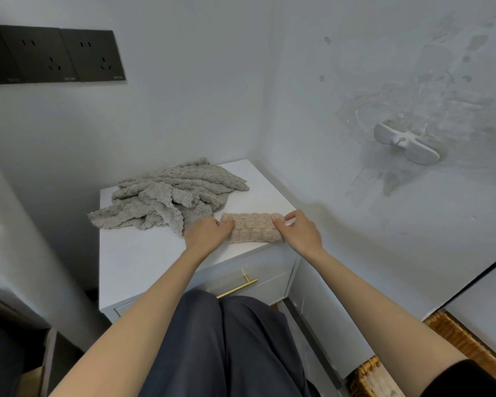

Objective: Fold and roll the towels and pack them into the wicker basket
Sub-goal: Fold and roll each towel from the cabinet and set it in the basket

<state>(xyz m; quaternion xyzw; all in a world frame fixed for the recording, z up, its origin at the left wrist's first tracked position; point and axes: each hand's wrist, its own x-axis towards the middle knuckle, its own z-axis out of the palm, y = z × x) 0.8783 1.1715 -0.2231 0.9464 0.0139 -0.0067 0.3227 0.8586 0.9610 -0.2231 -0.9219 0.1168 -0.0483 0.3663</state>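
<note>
A beige fluffy towel [252, 227] lies rolled into a short cylinder near the front right edge of the white cabinet top [138, 256]. My left hand [208, 233] grips its left end with curled fingers. At the roll's right end my right hand [299, 229] pinches the towel between fingers and thumb. A grey towel [166, 199] lies crumpled in a heap behind and to the left of the roll. The wicker basket [453, 336] stands on the floor at the lower right, partly hidden by my right arm and a white surface.
The cabinet stands in a corner between two white walls, with a drawer and brass handle [236, 287] below its top. Black wall sockets [55, 55] are at the upper left. A white wall hook [407, 144] sticks out on the right wall. My dark-trousered knees are below the cabinet.
</note>
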